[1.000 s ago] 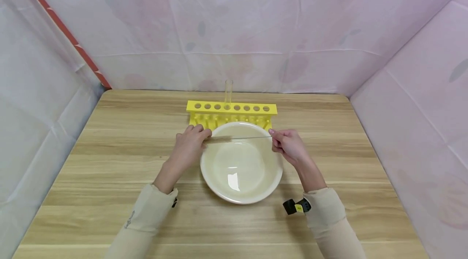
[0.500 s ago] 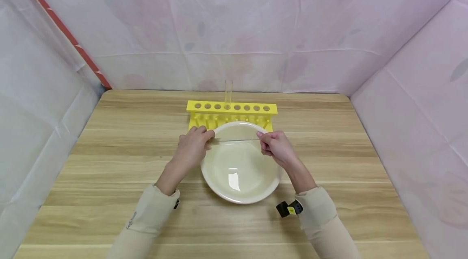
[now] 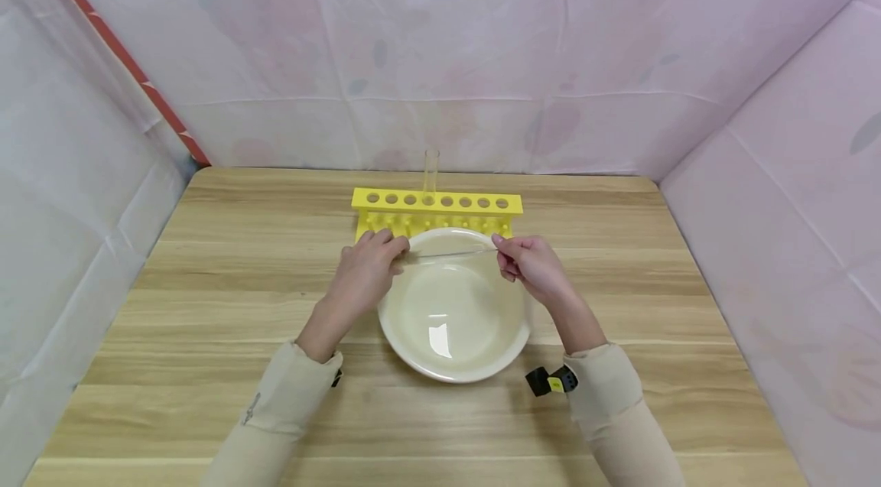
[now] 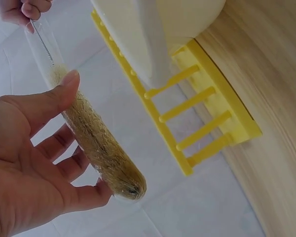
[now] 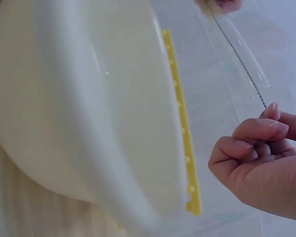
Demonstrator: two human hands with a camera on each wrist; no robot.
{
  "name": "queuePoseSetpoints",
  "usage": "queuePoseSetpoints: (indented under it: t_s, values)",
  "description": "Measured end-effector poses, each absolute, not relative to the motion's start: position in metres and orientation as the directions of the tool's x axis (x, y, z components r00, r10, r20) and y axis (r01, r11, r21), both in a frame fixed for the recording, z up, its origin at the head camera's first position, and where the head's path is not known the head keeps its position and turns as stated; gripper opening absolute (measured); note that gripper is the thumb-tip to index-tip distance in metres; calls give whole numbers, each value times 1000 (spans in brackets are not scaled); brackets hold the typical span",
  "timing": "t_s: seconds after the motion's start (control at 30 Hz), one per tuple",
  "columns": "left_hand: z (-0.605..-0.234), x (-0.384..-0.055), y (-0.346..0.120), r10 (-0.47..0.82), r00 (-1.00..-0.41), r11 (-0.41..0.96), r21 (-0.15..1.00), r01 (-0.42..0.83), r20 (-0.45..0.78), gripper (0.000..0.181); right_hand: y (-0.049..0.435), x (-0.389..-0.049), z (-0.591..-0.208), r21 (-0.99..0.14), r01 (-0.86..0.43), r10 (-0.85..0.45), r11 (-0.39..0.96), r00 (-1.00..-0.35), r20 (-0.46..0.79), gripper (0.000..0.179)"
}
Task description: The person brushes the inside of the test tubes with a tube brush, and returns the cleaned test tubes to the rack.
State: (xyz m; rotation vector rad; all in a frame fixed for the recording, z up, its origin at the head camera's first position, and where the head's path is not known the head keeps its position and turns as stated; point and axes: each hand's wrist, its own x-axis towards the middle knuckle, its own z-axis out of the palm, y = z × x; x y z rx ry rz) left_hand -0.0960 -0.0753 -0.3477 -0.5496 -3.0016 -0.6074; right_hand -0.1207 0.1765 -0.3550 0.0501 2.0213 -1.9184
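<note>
My left hand grips a clear glass test tube, thumb on one side and fingers curled round the other. Inside the tube, the tan bristles of a test tube brush fill the rounded closed end. The brush's twisted wire stem comes out of the tube's open mouth. My right hand pinches the end of that wire between thumb and forefinger, its other fingers curled in. In the head view both hands are over the far part of a cream basin, with the tube and wire lying nearly level between them.
Behind the basin stands a yellow test tube rack, its lower front partly hidden by the basin. Another clear test tube stands upright in one of its holes. Floral cloth walls enclose the wooden table at the back and sides.
The right hand first moved left, toward the left hand, pushing the brush wire in, then shifted slightly right and away from the body. The left hand moved a little right.
</note>
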Motion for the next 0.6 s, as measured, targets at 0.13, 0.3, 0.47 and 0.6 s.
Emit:
queuePoseSetpoints:
  t_s: [0.13, 0.3, 0.47, 0.6]
  values:
    - [-346, -97, -73, 345, -932, 851, 382, 359, 109, 20, 180, -122, -353, -966, 255, -196, 44, -946, -259, 44]
    - [-345, -98, -71, 341, -935, 857, 378, 352, 98, 18, 181, -121, -354, -960, 278, -184, -10, -945, -272, 47]
    - [-345, -98, -70, 329, -939, 868, 360, 342, 97, 16, 179, -119, -356, -951, 300, -174, -76, -943, -283, 48]
    - [-348, -97, -69, 306, -944, 883, 332, 331, 126, 14, 175, -118, -357, -927, 348, -184, -139, -929, -321, 50]
